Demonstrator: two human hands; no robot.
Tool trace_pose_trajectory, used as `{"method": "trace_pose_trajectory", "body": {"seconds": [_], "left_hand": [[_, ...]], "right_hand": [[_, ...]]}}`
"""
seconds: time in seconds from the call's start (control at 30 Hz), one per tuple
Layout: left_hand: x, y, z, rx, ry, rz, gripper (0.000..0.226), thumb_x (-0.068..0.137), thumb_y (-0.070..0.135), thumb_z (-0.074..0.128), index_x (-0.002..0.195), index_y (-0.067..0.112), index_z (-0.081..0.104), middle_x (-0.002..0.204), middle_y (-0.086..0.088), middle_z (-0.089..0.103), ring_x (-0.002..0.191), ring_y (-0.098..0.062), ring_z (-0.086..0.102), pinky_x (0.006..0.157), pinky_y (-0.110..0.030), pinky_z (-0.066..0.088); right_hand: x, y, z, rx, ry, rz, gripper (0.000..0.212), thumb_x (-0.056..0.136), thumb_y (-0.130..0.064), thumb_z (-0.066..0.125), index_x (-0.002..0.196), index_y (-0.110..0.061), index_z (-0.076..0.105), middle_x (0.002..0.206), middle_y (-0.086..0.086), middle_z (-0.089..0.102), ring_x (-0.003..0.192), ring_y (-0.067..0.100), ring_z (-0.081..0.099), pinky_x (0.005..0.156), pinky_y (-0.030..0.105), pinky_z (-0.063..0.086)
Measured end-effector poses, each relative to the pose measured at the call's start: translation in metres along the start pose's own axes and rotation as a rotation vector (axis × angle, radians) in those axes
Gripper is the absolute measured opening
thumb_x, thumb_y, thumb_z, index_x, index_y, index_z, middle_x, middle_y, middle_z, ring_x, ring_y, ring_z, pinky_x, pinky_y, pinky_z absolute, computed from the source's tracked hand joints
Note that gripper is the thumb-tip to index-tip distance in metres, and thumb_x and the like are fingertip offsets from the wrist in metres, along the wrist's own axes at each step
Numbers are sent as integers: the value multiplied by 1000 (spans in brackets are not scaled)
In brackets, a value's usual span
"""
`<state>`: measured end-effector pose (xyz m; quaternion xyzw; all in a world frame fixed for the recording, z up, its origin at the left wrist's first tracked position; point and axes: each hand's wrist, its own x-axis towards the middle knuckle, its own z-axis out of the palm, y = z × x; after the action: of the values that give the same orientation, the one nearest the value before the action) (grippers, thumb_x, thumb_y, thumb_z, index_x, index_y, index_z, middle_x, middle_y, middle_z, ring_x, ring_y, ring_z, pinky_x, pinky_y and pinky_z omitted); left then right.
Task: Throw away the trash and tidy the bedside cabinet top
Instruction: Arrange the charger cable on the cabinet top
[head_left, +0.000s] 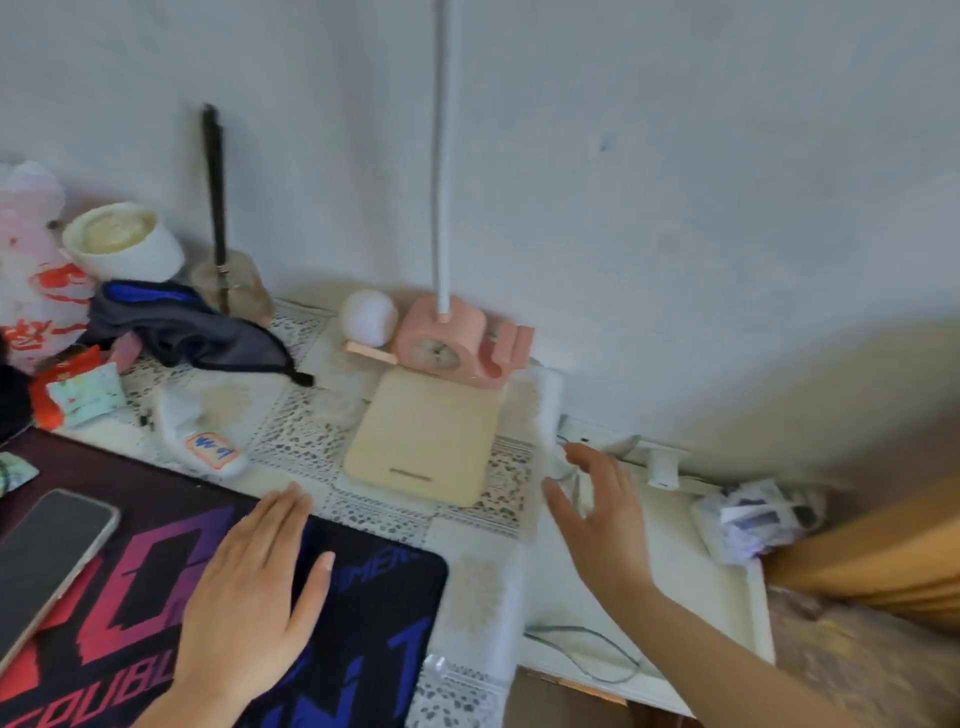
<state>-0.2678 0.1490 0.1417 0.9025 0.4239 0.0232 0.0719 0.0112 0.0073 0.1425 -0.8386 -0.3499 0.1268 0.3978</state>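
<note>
My left hand (254, 587) lies flat, fingers together, on a dark mouse pad (363, 597) at the lower left. My right hand (597, 514) hovers open, fingers spread, over the white bedside cabinet top (691, 582), close to a white cable (563, 467). A crumpled wad of paper and wrappers (753, 519) sits at the cabinet's far right corner. A white charger plug (662, 467) stands at the cabinet's back edge. Neither hand holds anything.
A pink clock lamp base (457, 338) with a cream pad (421, 441) stands by the wall. Left of it are a white ball (369, 317), dark cloth (187, 332), bowl (124, 244), snack packets (78, 395), a tube (208, 441), a phone (47, 556). An orange cloth (872, 561) lies right.
</note>
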Motion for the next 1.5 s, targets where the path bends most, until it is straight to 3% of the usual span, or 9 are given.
{"method": "trace_pose_trajectory", "body": {"seconds": [0.13, 0.23, 0.37, 0.5, 0.63, 1.0, 1.2, 1.5], "left_hand": [[20, 69, 1, -138, 95, 98, 63, 92, 45, 26, 135, 3, 45, 143, -13, 46, 134, -27, 40, 109, -39, 32], [32, 142, 8, -243, 89, 249, 59, 94, 43, 27, 140, 7, 40, 148, -7, 41, 138, -20, 34, 112, -38, 29], [38, 222, 30, -251, 13, 437, 57, 95, 44, 31, 142, 12, 36, 151, -2, 37, 140, -15, 30, 115, -31, 24], [47, 260, 68, -183, -118, 446, 58, 94, 46, 31, 143, 14, 35, 151, -1, 36, 139, -15, 32, 113, -27, 18], [54, 270, 118, -194, -226, 316, 61, 95, 48, 28, 148, 19, 17, 158, 1, 19, 145, -13, 15, 115, -25, 7], [70, 262, 189, -154, -323, 154, 63, 95, 47, 26, 149, 17, 14, 159, -2, 14, 145, -15, 12, 117, -28, 7], [71, 248, 196, -112, -320, 160, 64, 95, 47, 22, 149, 16, 8, 160, -1, 8, 146, -14, 6, 116, -27, 1], [70, 241, 196, -124, -305, 130, 64, 95, 47, 26, 149, 15, 15, 159, -1, 15, 146, -14, 12, 114, -25, 1]], "right_hand": [[-18, 66, -52, -129, 58, 131, 41, 87, -31, 62, 126, -21, 52, 124, 0, 57, 118, 18, 48, 99, 33, 38], [-30, 101, -77, -240, 42, 171, 44, 87, -34, 62, 127, -21, 50, 127, 1, 57, 120, 21, 47, 99, 35, 37], [-43, 137, -91, -338, -41, 200, 51, 88, -40, 58, 134, -23, 44, 137, -3, 50, 127, 18, 41, 101, 35, 33], [-45, 164, -86, -346, -99, 205, 54, 88, -44, 55, 137, -27, 39, 141, -9, 45, 130, 13, 38, 103, 33, 30], [-39, 189, -70, -363, -161, 163, 56, 88, -45, 52, 139, -28, 36, 143, -10, 42, 133, 10, 34, 106, 31, 28], [-2, 225, -4, -338, -272, 162, 54, 89, -44, 51, 139, -27, 38, 145, -8, 41, 136, 12, 32, 110, 31, 23], [17, 218, 27, -375, -149, 164, 38, 84, -41, 60, 118, -24, 58, 121, -3, 56, 114, 20, 48, 95, 35, 35], [33, 210, 44, -450, -131, 186, 22, 82, -40, 62, 90, -20, 64, 90, -2, 60, 88, 23, 54, 76, 36, 37]]}}
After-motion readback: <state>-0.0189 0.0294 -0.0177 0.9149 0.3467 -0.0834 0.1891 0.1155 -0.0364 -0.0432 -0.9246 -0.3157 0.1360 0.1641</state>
